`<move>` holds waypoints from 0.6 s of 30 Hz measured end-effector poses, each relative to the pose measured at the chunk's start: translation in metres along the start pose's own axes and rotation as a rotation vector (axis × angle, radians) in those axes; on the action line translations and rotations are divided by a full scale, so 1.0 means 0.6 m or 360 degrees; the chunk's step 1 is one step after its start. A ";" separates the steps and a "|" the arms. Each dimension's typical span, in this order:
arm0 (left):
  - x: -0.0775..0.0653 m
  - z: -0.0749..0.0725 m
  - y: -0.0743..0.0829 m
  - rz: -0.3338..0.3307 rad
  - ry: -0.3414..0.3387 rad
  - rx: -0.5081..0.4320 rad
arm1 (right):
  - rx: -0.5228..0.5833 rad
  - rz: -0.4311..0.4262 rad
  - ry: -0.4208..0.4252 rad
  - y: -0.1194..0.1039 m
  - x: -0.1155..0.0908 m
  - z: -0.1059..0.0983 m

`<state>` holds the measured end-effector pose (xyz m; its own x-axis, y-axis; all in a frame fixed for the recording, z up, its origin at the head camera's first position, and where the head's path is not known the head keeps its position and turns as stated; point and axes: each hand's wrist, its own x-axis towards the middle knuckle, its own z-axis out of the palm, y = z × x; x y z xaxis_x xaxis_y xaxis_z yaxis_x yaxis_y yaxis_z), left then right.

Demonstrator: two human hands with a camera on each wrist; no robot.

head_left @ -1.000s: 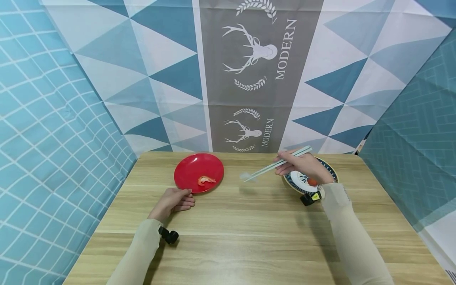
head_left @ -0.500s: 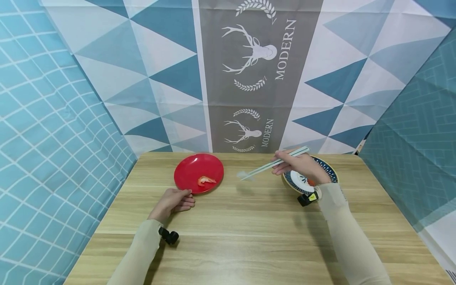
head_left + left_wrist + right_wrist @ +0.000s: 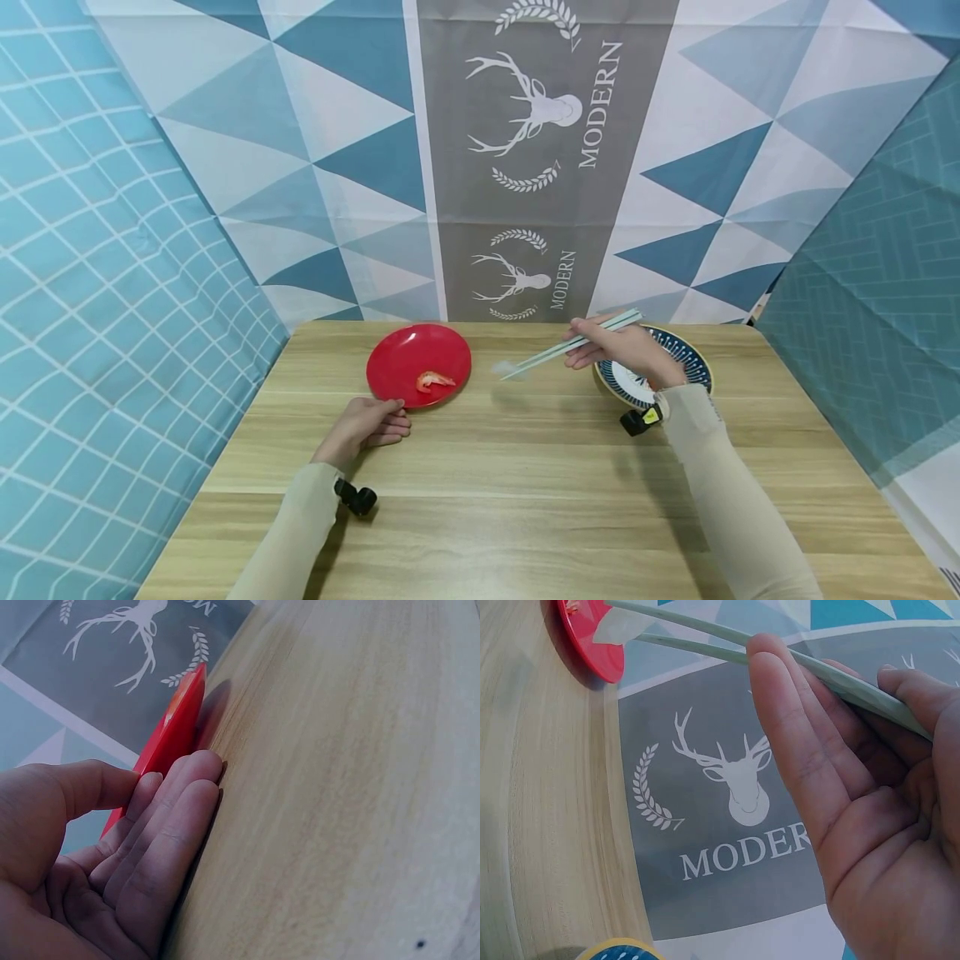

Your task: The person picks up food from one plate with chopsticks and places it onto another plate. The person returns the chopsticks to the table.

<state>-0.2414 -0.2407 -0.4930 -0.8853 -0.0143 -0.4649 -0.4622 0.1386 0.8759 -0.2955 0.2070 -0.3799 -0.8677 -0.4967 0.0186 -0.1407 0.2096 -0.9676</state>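
At the near rim of the red plate, my left hand pinches the edge between thumb and fingers, as the left wrist view also shows. A peeled orange-and-white shrimp lies on that plate. My right hand holds a pair of pale green chopsticks pointing left. Between their tips is a thin translucent whitish piece, held above the table right of the red plate; its kind cannot be told.
Under my right forearm stands a blue-and-white patterned dish with a yellow rim; something orange in it is mostly hidden. The wooden table meets a printed cloth backdrop at its far edge.
My right hand has drifted left with the chopsticks and the translucent piece, closer to the red plate. More of the patterned dish's right side shows. My left hand has stayed still.
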 end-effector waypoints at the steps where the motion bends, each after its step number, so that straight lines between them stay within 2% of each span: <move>1: 0.000 0.000 0.000 0.0001 -0.0002 0.0002 | 0.0010 -0.0011 -0.0006 0.000 0.001 0.001; 10: 0.000 -0.002 0.000 0.0007 -0.0002 0.0013 | 0.0070 -0.0119 -0.0063 0.002 0.014 0.009; 18: -0.001 -0.001 -0.001 0.0012 -0.0011 0.0012 | 0.0040 -0.0086 -0.0042 0.001 0.023 0.016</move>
<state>-0.2406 -0.2415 -0.4929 -0.8883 -0.0061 -0.4591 -0.4550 0.1460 0.8784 -0.3027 0.1920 -0.3825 -0.8463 -0.5288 0.0645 -0.1744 0.1607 -0.9715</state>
